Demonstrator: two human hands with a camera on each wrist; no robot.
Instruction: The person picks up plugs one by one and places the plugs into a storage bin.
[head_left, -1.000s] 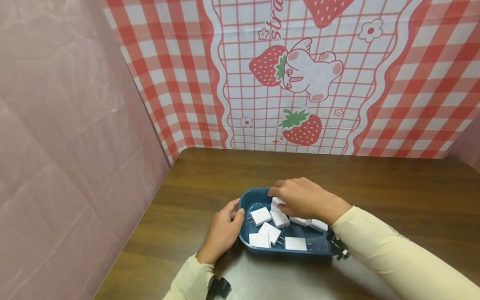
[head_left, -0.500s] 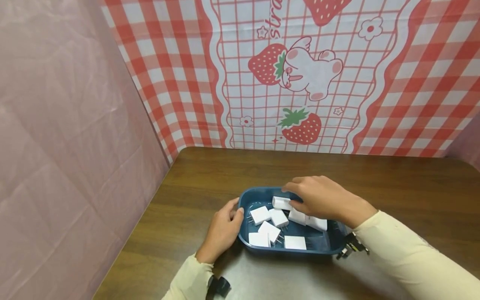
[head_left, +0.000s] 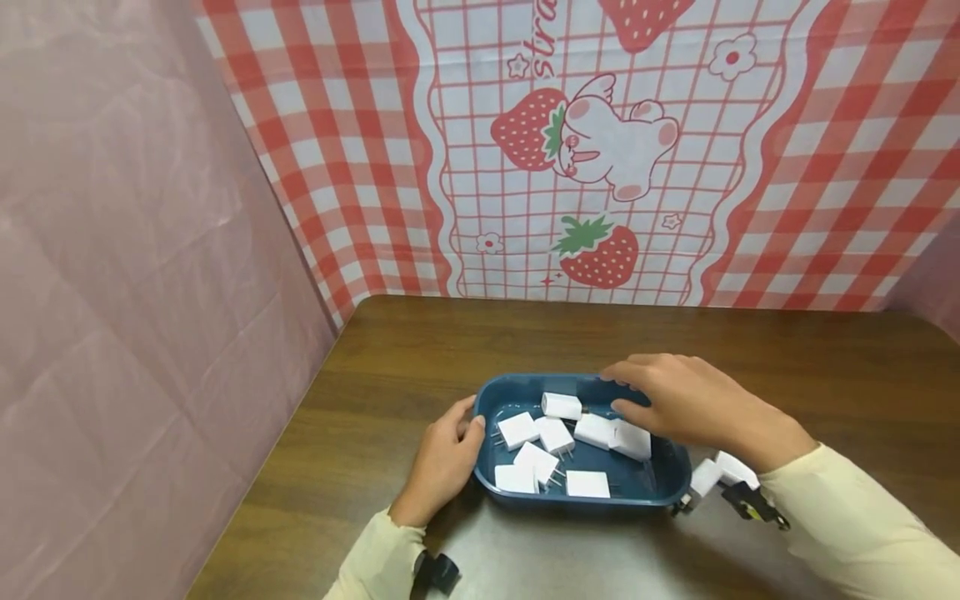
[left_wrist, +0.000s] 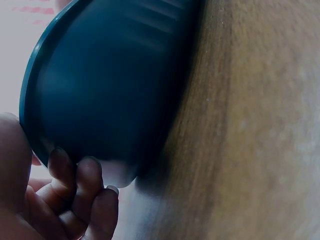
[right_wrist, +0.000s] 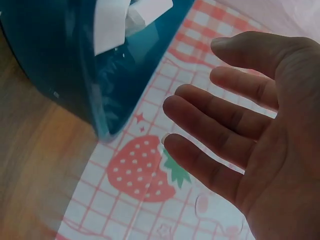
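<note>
A dark blue rectangular tray [head_left: 562,500] holds several white charger plugs [head_left: 519,432], some with metal prongs showing. My left hand [head_left: 441,462] grips the tray's left end, thumb at the rim and fingers curled against the outer wall [left_wrist: 105,90] in the left wrist view. Over the tray's back right part is my right hand [head_left: 693,400], fingers loosely extended. Nothing is held in its fingers in the right wrist view. Two more white charger plugs [head_left: 703,479] lie on the table right of the tray, partly beside the right wrist.
The tray stands on a brown wooden table [head_left: 420,350]. A red and white checked strawberry cloth [head_left: 600,150] hangs behind it. Pink fabric [head_left: 150,250] covers the left side. A black wrist strap device [head_left: 438,573] sits on the left wrist.
My right hand has moved right across the tray, leaving a charger plug at the back that its fingers were on. The plugs right of the tray have come into view. My left hand stays.
</note>
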